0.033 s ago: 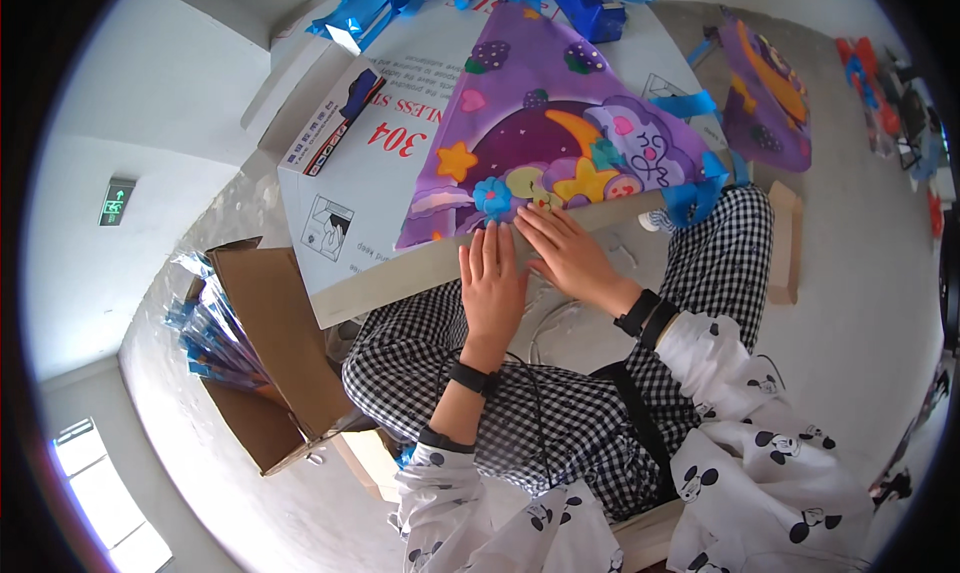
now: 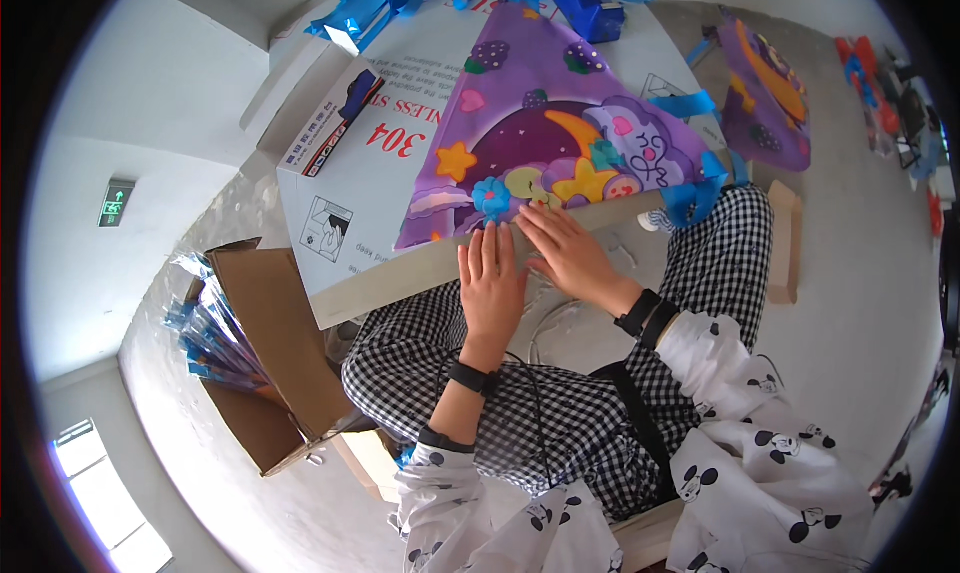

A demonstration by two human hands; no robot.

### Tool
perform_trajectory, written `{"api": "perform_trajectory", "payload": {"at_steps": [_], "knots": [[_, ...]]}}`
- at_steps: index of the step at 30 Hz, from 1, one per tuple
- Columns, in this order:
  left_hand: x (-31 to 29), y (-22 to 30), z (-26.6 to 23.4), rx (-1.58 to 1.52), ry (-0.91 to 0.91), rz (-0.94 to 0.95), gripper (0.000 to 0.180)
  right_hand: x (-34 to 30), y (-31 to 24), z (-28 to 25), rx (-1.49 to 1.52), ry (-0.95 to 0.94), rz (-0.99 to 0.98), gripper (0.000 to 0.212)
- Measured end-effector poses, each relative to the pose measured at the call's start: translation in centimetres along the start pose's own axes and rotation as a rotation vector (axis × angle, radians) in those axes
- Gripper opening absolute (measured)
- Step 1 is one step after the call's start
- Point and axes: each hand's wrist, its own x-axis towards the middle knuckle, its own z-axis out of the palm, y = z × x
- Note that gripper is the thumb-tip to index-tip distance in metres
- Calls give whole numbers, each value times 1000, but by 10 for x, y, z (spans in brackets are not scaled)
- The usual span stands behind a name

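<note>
A triangular purple printed sheet (image 2: pixel 560 103), patterned with a moon, stars and berries, lies flat on the white tabletop (image 2: pixel 375 213). Blue ribbon (image 2: pixel 692 208) hangs at its right corner. My left hand (image 2: pixel 492 288) rests its outstretched fingers on the table's near edge, by the sheet's lower border. Beside it, my right hand (image 2: pixel 570 253) lies with fingers extended, the tips touching that border close to a blue printed flower. Both hands are open and grip nothing. The thumbs point toward each other.
A blue tape dispenser (image 2: pixel 595 18) and loose blue ribbons (image 2: pixel 395 3) lie at the table's far side. A long printed box (image 2: pixel 330 123) sits on the left. An open cardboard box (image 2: pixel 280 333) holds film-wrapped packs. Another purple printed piece (image 2: pixel 765 93) hangs beyond the right edge.
</note>
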Motion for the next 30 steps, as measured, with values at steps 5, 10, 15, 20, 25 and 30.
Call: {"api": "perform_trajectory", "payload": {"at_steps": [5,10,15,20,25,30], "knots": [[3,2,1,27,33,-10,80,-12,10,-12,-117,132,81,57],[6,4,-1,65,71,-11,86,-15,14,-16,-167,121,129,54],[9,6,-3,93,76,9,83,-13,12,-16,-187,142,123,49],[16,4,-1,22,108,19,76,-9,15,-16,-209,161,112,43],[31,-13,0,-306,219,71,41,9,20,-20,-103,163,51,36],[50,-20,5,-379,333,99,27,29,28,-12,2,174,16,16]]}}
